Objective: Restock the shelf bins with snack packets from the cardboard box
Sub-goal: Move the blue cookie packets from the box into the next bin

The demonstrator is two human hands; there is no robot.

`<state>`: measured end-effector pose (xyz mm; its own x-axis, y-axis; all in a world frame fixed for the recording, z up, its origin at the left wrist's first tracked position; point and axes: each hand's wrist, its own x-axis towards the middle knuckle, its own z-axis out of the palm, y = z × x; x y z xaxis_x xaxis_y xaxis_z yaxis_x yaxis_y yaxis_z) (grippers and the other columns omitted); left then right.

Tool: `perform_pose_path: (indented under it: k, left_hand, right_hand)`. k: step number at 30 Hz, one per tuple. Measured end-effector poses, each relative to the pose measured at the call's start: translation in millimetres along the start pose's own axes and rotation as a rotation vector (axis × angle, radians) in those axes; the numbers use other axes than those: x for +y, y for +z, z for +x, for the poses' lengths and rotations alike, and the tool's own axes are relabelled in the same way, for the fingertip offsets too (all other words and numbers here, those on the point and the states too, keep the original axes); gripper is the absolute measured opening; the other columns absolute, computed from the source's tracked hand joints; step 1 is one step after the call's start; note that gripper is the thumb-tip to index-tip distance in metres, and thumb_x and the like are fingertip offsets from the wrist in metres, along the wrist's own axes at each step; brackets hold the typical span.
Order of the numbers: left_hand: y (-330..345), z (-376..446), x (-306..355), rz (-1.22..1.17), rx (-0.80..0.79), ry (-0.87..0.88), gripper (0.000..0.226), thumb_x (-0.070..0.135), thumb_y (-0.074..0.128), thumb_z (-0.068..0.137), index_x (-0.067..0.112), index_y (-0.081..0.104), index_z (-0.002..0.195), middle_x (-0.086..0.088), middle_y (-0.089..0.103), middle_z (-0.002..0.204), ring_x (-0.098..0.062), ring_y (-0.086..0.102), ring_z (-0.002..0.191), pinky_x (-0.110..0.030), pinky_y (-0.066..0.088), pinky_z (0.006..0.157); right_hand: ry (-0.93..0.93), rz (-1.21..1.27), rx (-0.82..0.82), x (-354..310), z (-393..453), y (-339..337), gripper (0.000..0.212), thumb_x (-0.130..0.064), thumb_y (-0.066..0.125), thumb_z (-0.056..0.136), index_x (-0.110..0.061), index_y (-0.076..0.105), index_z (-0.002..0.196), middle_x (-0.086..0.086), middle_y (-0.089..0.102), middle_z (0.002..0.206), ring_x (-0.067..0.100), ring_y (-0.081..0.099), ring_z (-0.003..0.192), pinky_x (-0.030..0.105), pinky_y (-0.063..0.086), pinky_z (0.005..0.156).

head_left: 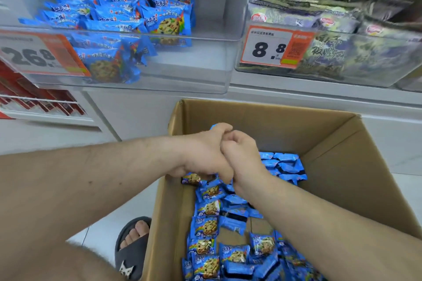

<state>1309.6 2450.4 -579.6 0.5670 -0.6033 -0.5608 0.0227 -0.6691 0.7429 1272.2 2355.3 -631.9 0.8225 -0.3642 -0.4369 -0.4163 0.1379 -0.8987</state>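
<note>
Left hand (203, 155) and right hand (239, 155), curled together, clutch blue foil snack packets (194, 178) above open brown cardboard box (331, 143); loose bundle may spill short of clear plastic shelf bin (205, 66).

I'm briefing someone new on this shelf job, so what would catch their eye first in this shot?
First, the two hands, left and right, pressed together above the cardboard box, gripping blue cookie packets scooped from the heap inside. Next, the clear bin at upper left, partly filled with the same packets, bare on its right side. Then the bold 8.8 price tag on the neighbouring bin.
</note>
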Motion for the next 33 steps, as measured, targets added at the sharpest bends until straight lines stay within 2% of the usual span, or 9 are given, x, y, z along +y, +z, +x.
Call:
perform_pose_path:
  k: [3, 6, 8, 11, 15, 24, 28, 31, 33]
  left_hand:
    - [-6, 0, -4, 0.108, 0.18, 0.195, 0.072, 0.004, 0.079, 0.063, 0.031, 0.045, 0.12, 0.0, 0.064, 0.101, -0.02, 0.064, 0.093, -0.039, 0.055, 0.08]
    - [-16, -1, -12, 0.046, 0.205, 0.232, 0.053, 0.0, 0.076, 0.072, 0.034, 0.054, 0.105, 0.001, 0.063, 0.105, -0.02, 0.067, 0.089, -0.036, 0.059, 0.072]
    - [-20, -2, -16, -0.066, 0.125, 0.217, 0.052, -0.007, 0.073, 0.076, 0.034, 0.058, 0.105, -0.001, 0.061, 0.112, -0.023, 0.068, 0.088, -0.032, 0.06, 0.065]
    - [-29, 0, -22, -0.161, 0.057, 0.203, 0.057, -0.011, 0.072, 0.077, 0.036, 0.062, 0.106, 0.0, 0.059, 0.117, -0.023, 0.067, 0.087, -0.033, 0.059, 0.067]
    - [-37, 4, -29, -0.162, 0.048, 0.175, 0.064, -0.006, 0.075, 0.074, 0.05, 0.063, 0.104, -0.001, 0.062, 0.119, -0.034, 0.068, 0.097, -0.059, 0.055, 0.08]
    - [-43, -2, -28, -0.194, 0.021, 0.154, 0.062, -0.011, 0.068, 0.08, 0.042, 0.061, 0.111, -0.003, 0.062, 0.116, -0.014, 0.067, 0.079, -0.032, 0.057, 0.068]
    - [-46, -6, -22, -0.068, 0.051, 0.138, 0.071, -0.008, 0.065, 0.081, 0.051, 0.053, 0.119, 0.006, 0.055, 0.106, -0.013, 0.062, 0.077, -0.036, 0.052, 0.069]
    - [-49, -13, -14, 0.055, 0.035, 0.106, 0.093, -0.007, 0.068, 0.079, 0.062, 0.033, 0.131, 0.005, 0.048, 0.11, -0.016, 0.061, 0.073, -0.033, 0.052, 0.061]
    - [-51, -19, -9, 0.094, 0.056, 0.083, 0.103, -0.004, 0.074, 0.075, 0.062, 0.024, 0.136, 0.002, 0.049, 0.115, -0.018, 0.064, 0.074, -0.038, 0.056, 0.068]
  right_hand:
    - [0.023, 0.175, -0.149, -22, -10, -15, 0.014, -0.022, 0.061, 0.068, -0.009, 0.056, 0.067, 0.006, 0.041, 0.053, 0.018, 0.035, 0.043, 0.027, 0.028, 0.045]
    - [-0.228, 0.015, 0.051, -9, -2, -36, 0.033, -0.024, 0.057, 0.088, -0.005, 0.053, 0.062, 0.003, 0.038, 0.053, 0.014, 0.033, 0.047, 0.026, 0.027, 0.045]
    - [-0.326, -0.41, 0.173, 25, 19, -52, 0.031, -0.028, 0.057, 0.089, -0.01, 0.052, 0.064, -0.001, 0.046, 0.058, 0.014, 0.042, 0.057, 0.029, 0.034, 0.054]
    - [-0.23, -1.256, -0.037, 92, 43, -73, 0.019, -0.033, 0.051, 0.092, -0.016, 0.059, 0.089, 0.003, 0.063, 0.082, 0.025, 0.058, 0.082, 0.032, 0.043, 0.077]
    - [-0.217, -1.77, -0.245, 156, 59, -74, 0.042, -0.034, 0.051, 0.093, -0.016, 0.045, 0.13, 0.008, 0.053, 0.126, 0.032, 0.039, 0.126, 0.049, 0.023, 0.11]
    - [-0.182, -1.804, -0.073, 189, 65, -74, 0.056, -0.016, 0.057, 0.089, -0.016, 0.031, 0.139, 0.007, 0.043, 0.138, 0.029, 0.034, 0.131, 0.051, 0.017, 0.112]
    - [-0.282, -1.796, -0.113, 192, 58, -86, 0.047, -0.016, 0.055, 0.091, -0.017, 0.041, 0.136, 0.007, 0.049, 0.132, 0.03, 0.036, 0.128, 0.05, 0.02, 0.111]
    - [-0.526, -1.654, -0.052, 188, 49, -99, 0.044, -0.025, 0.086, 0.063, -0.021, 0.064, 0.101, 0.003, 0.059, 0.099, 0.027, 0.044, 0.099, 0.048, 0.038, 0.093]
    - [-0.726, -1.547, -0.003, 171, 42, -109, 0.053, -0.017, 0.09, 0.045, -0.023, 0.057, 0.086, 0.001, 0.051, 0.09, 0.026, 0.041, 0.085, 0.041, 0.032, 0.08]
